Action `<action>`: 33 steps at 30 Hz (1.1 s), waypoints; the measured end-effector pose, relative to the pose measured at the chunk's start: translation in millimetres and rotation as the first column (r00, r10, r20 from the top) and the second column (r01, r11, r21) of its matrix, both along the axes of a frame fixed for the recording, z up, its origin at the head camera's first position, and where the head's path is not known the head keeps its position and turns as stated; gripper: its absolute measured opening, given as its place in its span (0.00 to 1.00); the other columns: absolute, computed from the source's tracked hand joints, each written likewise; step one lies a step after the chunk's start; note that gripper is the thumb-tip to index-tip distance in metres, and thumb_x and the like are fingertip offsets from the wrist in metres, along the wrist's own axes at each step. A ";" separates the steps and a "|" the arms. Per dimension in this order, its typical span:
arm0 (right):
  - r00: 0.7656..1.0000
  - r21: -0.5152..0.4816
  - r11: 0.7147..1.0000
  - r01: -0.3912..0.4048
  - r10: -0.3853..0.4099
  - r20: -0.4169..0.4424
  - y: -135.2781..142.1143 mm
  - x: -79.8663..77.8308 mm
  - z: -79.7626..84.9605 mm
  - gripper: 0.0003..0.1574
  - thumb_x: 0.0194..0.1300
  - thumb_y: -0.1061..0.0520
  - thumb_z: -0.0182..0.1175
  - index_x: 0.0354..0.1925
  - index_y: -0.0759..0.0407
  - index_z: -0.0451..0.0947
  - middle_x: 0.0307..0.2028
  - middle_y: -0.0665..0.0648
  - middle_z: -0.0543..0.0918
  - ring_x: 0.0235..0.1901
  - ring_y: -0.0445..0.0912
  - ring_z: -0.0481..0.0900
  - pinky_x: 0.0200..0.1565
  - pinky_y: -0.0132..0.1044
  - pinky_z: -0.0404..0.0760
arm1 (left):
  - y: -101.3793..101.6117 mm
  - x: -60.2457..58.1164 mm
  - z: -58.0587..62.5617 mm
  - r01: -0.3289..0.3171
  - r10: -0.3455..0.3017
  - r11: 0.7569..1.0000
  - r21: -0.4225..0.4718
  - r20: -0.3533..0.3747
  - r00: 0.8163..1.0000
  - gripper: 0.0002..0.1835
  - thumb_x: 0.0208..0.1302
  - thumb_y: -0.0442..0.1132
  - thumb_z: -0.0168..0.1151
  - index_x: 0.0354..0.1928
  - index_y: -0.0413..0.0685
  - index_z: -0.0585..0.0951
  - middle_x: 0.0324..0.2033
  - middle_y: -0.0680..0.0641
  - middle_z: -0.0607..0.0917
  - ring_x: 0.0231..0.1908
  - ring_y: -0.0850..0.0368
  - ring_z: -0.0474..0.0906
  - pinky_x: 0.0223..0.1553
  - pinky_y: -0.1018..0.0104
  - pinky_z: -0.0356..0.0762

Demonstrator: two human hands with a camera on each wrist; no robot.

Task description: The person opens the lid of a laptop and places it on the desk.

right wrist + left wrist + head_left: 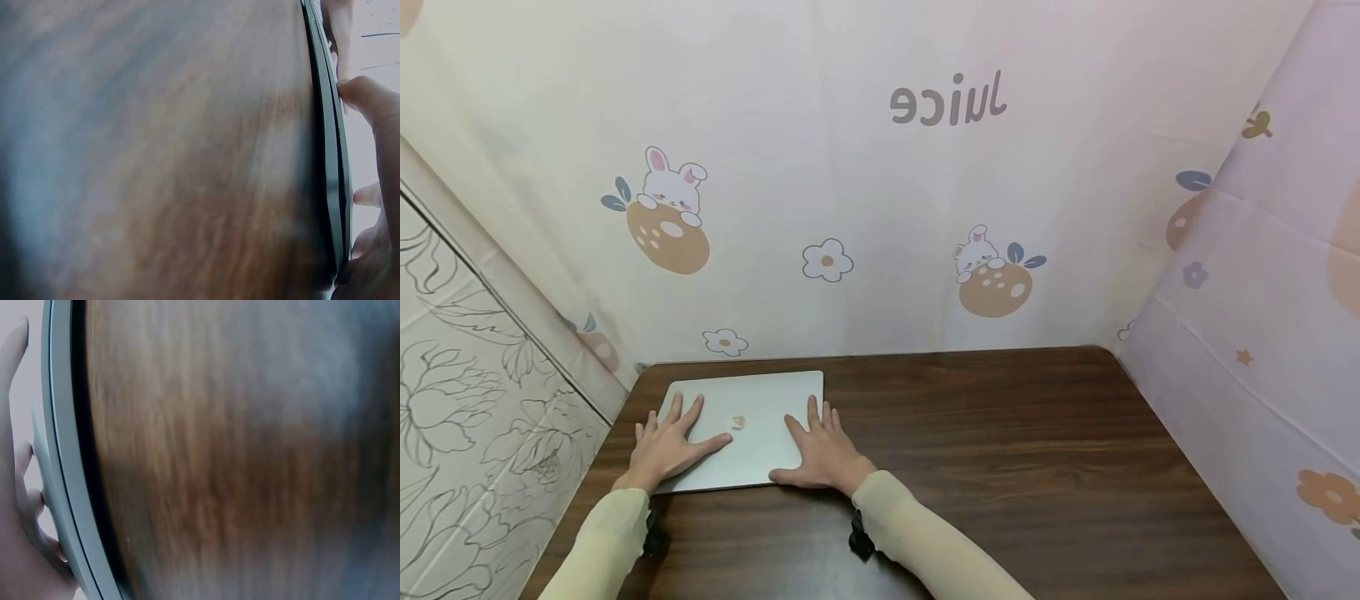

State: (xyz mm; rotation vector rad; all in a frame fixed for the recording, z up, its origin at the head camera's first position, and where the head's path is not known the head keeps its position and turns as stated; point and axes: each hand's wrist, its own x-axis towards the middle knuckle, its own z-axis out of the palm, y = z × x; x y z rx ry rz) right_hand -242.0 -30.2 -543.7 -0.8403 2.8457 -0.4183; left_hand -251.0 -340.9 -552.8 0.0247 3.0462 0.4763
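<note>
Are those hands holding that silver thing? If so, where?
Nothing looks gripped: the left hand lies spread over the left side of the laptop, the right hand over its front right corner.

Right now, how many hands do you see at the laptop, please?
2: the left hand is on the left part of the laptop, the right hand at its right edge.

Dressed in long, plain, pale yellow sleeves (936,542). Fitted below each cuff (874,493) with a small black wristpiece (861,537), shaded, perhaps a camera. Bare at left hand (662,450) and right hand (823,454).
</note>
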 end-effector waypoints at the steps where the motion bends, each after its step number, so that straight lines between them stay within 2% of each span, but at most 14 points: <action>1: 1.000 -0.001 1.000 0.001 -0.001 -0.001 0.9 0.2 0.0 0.62 0.63 0.16 0.50 0.82 0.46 0.54 0.81 0.72 0.42 0.79 0.71 0.46 0.79 0.59 0.50 | 1.2 0.3 0.4 0.000 0.000 1.000 0.000 0.000 1.000 0.61 0.58 0.80 0.57 0.82 0.48 0.53 0.79 0.26 0.44 0.69 0.06 0.38 0.65 0.14 0.33; 11: 1.000 0.005 1.000 0.003 -0.003 0.003 7.6 2.0 0.4 0.64 0.62 0.15 0.50 0.82 0.47 0.52 0.81 0.72 0.42 0.79 0.71 0.46 0.79 0.58 0.50 | 8.4 2.3 2.2 0.001 -0.001 1.000 -0.005 -0.001 1.000 0.61 0.58 0.80 0.57 0.82 0.48 0.54 0.79 0.26 0.45 0.69 0.06 0.39 0.65 0.14 0.33; 24: 1.000 -0.006 1.000 0.003 -0.003 0.017 15.1 3.8 1.0 0.63 0.64 0.16 0.50 0.82 0.49 0.51 0.81 0.72 0.41 0.79 0.71 0.43 0.79 0.58 0.50 | 11.8 0.7 -3.8 0.016 -0.016 1.000 -0.003 0.008 1.000 0.62 0.57 0.81 0.56 0.83 0.50 0.51 0.80 0.27 0.43 0.70 0.07 0.36 0.65 0.14 0.30; 33: 1.000 -0.006 1.000 0.006 -0.006 0.005 20.1 4.6 -0.9 0.64 0.63 0.16 0.50 0.82 0.49 0.52 0.81 0.73 0.41 0.79 0.71 0.44 0.79 0.58 0.50 | 17.5 3.6 -1.2 0.022 -0.022 1.000 0.005 0.011 1.000 0.62 0.57 0.81 0.57 0.82 0.49 0.52 0.80 0.27 0.43 0.70 0.07 0.35 0.65 0.14 0.30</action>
